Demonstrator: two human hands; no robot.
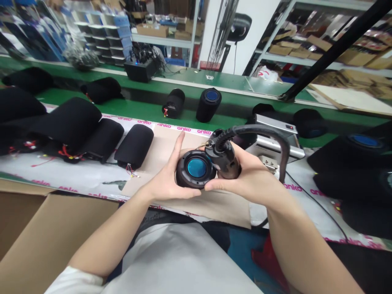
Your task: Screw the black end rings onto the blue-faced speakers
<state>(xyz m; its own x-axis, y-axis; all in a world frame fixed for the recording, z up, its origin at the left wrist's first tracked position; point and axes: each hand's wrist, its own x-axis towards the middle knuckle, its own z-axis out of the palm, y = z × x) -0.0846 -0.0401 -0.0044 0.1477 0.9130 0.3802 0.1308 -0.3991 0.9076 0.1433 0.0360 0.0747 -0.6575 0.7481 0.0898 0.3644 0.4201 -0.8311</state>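
Currently: one black speaker [197, 167], one corded tool [226, 162].
My left hand [167, 179] clasps the speaker's side; my right hand [250, 172] grips the tool beside it.

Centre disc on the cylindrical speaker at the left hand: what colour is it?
The disc is shiny teal-blue; it shows best in the head view.

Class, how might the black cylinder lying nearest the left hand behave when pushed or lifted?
Lying on its side, the black cylinder would probably roll if pushed. Its matte, cloth-like cover suggests a non-slippery grip. Thin wires trailing from its near end might snag.
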